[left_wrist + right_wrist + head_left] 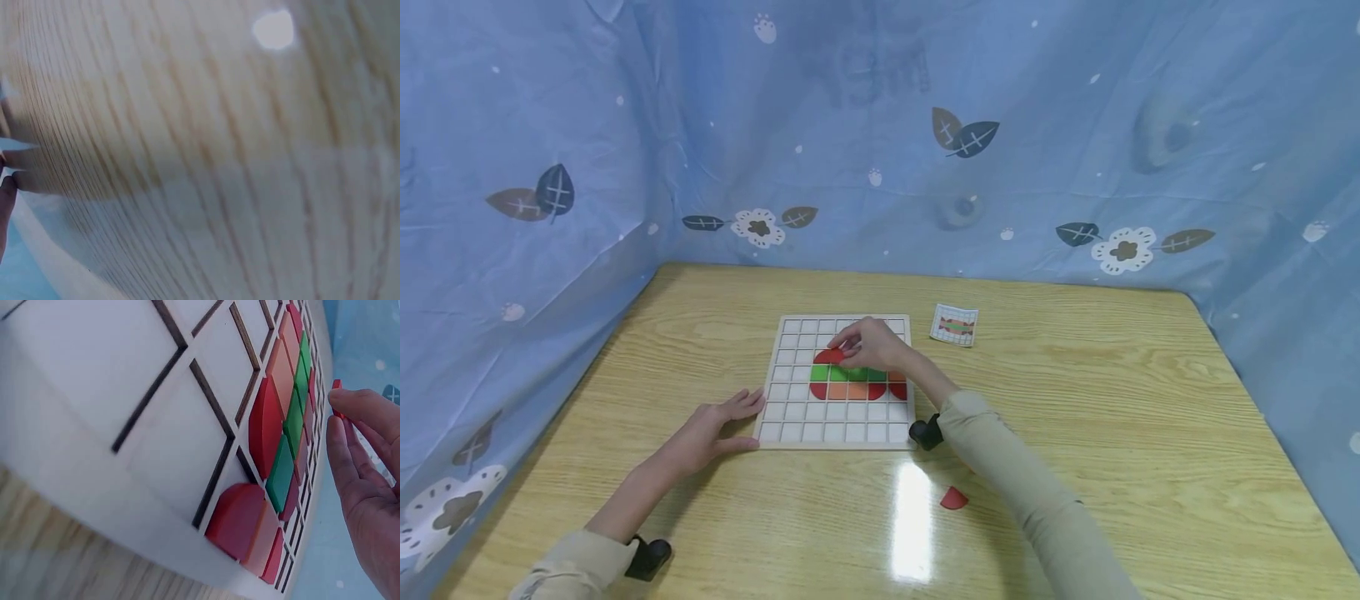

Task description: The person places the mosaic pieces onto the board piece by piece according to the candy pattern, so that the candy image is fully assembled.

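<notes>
A white grid board (793, 412) lies on the table, with red, orange and green tiles set in its middle rows. My right hand (876, 343) is over the board and hides some of the tiles. In the right wrist view, its thumb and finger pinch a small red tile (337, 394), held just off the board. Dark green (280, 464) and red (236, 519) tiles sit in the grid there. My left hand (707, 427) is at the board's left edge, fingers spread and touching it; in the left wrist view only fingertips (7, 187) show.
A small printed card (954, 325) with a coloured grid pattern lies beyond the board's right corner. One loose red quarter-circle tile (953, 498) lies on the wooden table (1112, 400) near the right forearm. Blue patterned cloth (865, 167) hangs behind and at the sides.
</notes>
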### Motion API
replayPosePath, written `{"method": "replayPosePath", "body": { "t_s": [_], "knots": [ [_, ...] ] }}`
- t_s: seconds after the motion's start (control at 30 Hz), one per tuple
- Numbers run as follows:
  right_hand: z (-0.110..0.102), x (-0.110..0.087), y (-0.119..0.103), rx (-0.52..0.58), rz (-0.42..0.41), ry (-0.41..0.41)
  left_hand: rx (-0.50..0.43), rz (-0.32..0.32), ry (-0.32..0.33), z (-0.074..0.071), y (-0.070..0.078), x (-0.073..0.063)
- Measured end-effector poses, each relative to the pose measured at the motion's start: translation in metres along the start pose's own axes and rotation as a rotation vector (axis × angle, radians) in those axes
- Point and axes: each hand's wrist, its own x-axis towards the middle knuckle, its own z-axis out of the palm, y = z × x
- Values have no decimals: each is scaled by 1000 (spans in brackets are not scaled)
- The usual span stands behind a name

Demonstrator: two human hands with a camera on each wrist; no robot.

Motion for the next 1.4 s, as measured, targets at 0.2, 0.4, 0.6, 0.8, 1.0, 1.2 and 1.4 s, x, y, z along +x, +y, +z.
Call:
{"method": "replayPosePath", "body": {
  "t_s": [0.2,0.4,0.6,0.8,1.0,1.2,1.4],
  "knots": [
    [7,12,-3,-32,-13,-27,-4,6,5,2,0,0],
    [14,22,-7,-74,-45,-49,-10,15,6,4,2,2],
    [20,32,-10,-179,-92,-54,-21,-18,-9,5,4,4],
    [25,39,-13,-250,-96,-62,-22,-30,-15,6,3,3],
    [26,42,-11,-276,-91,-62,-27,-18,-11,6,2,2],
    [25,40,-2,-174,-96,-34,-18,-29,-16,7,2,1],
    [27,40,2,-161,-109,26,-10,-41,-7,5,3,-2]
  ]
}}
